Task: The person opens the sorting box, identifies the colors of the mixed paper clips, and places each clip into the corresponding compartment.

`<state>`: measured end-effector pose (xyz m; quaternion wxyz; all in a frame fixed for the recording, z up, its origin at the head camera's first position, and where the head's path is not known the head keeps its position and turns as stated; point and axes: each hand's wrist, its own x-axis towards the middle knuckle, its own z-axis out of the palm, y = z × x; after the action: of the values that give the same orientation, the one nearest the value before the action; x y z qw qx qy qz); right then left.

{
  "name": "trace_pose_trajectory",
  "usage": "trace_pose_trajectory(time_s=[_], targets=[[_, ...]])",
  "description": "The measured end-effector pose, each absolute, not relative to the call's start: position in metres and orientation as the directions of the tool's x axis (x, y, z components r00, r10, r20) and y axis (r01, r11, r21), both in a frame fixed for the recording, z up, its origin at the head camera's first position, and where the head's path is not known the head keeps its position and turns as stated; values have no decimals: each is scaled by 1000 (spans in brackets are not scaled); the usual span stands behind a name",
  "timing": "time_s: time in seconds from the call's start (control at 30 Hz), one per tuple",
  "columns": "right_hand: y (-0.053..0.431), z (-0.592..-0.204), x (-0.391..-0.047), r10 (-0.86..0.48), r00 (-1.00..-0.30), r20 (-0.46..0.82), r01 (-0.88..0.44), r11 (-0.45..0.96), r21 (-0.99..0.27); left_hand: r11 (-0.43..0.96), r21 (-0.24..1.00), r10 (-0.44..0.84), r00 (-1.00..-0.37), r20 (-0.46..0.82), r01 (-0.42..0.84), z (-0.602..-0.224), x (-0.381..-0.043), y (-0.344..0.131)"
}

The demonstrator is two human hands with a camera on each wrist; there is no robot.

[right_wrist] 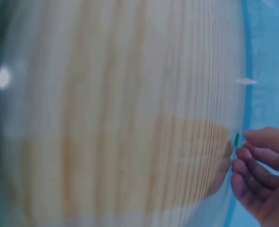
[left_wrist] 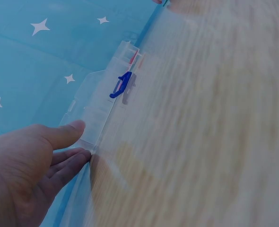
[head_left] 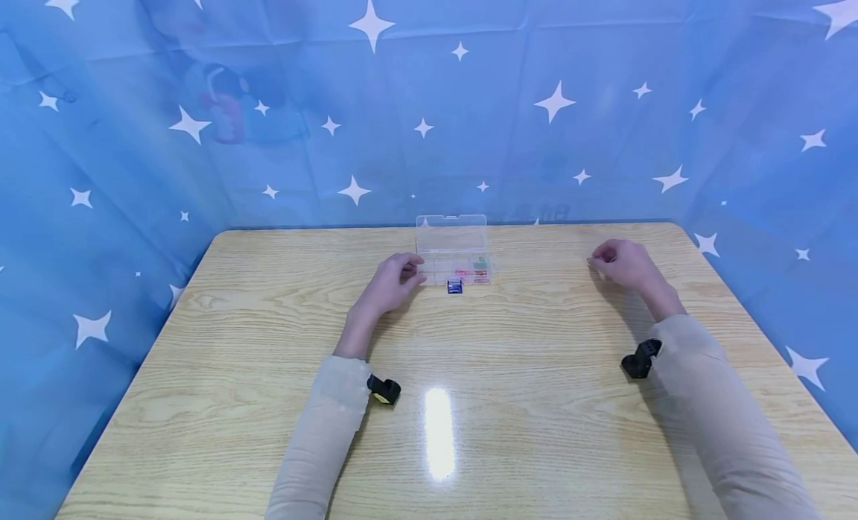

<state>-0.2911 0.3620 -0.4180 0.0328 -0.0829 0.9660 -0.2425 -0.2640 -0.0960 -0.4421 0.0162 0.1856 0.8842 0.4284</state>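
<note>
A clear plastic box [head_left: 434, 270] with inner dividers lies near the table's back edge, its lid [head_left: 450, 233] raised. My left hand [head_left: 397, 276] holds the box's left end between thumb and fingers; the left wrist view shows the thumb over it and fingertips at its corner. Small pink and red pieces [head_left: 464, 273] and a green piece [head_left: 480, 265] lie in the right compartments. A small blue frame-shaped piece [left_wrist: 121, 85] sits at the box's front side. Off to the right, my right hand [head_left: 625, 264] pinches a thin green piece [right_wrist: 237, 140] between thumb and forefinger, close over the table.
The wood-grain table [head_left: 536, 356] has a glossy top with a bright light reflection [head_left: 439, 434]. Behind it and along both sides hangs a blue curtain [head_left: 496, 132] with white stars. Black wrist cameras [head_left: 384, 390] sit on both sleeves.
</note>
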Motion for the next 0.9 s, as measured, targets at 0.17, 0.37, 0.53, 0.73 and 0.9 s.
trace_pose_trajectory(time_s=[0.17,0.37,0.53,0.73,0.9], targets=[[364,-419,-291,-158,-986,-49,-117,875,-470,561,766,344,-930,129,314,-443,-264,-96],[365,-419,-290,-154,-986,-62,-107,875,-472,565,761,345,-929,134,320,-444,-265,-96],[365,-419,-290,-157,-985,-71,-104,869,-484,563,761,347,-928,135,321,-445,-265,-97],[367,-420,-290,-160,-984,-74,-104,865,-491,565,759,346,-928,137,323,-445,-264,-97],[366,-420,-290,-155,-986,-64,-105,867,-486,566,759,345,-929,138,322,-444,-264,-96]])
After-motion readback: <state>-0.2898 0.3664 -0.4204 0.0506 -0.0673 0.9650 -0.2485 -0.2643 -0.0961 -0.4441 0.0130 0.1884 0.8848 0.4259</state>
